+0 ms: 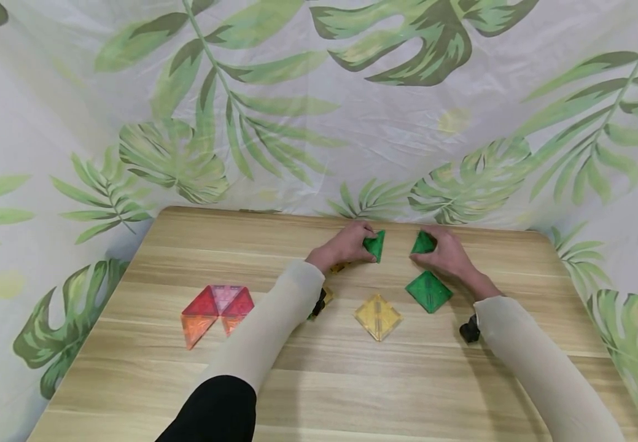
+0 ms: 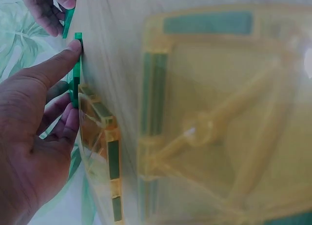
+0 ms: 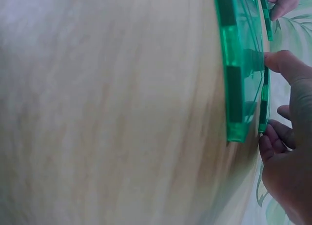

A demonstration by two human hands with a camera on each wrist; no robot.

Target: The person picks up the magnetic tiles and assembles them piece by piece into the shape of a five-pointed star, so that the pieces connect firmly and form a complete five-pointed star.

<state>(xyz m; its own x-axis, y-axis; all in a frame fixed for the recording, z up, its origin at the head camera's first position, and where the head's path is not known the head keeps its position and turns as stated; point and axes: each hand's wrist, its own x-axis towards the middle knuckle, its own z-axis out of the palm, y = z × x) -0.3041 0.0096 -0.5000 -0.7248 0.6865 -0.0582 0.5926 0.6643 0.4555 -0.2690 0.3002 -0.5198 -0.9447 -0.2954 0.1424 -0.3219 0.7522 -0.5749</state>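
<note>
Near the back edge of the table, my left hand (image 1: pixel 350 244) pinches a green triangular magnetic tile (image 1: pixel 376 246) between thumb and fingers. A short gap to the right, my right hand (image 1: pixel 447 250) grips another green triangular tile (image 1: pixel 422 242) by its edges. In the right wrist view that tile (image 3: pixel 265 101) shows edge-on, between the thumb and fingertips. A green diamond of tile (image 1: pixel 429 291) lies just below my right hand. A yellow diamond (image 1: pixel 378 317), with a seam down its middle, lies to its left. More amber tiles (image 2: pixel 100 137) lie beside my left wrist, partly hidden by the forearm in the head view.
At the left of the wooden table (image 1: pixel 319 393) lies a group of tiles: red (image 1: pixel 199 302), pink (image 1: pixel 225 297) and orange (image 1: pixel 196 329) triangles, partly behind my left sleeve. A leaf-patterned cloth (image 1: pixel 274 123) rises behind the back edge of the table.
</note>
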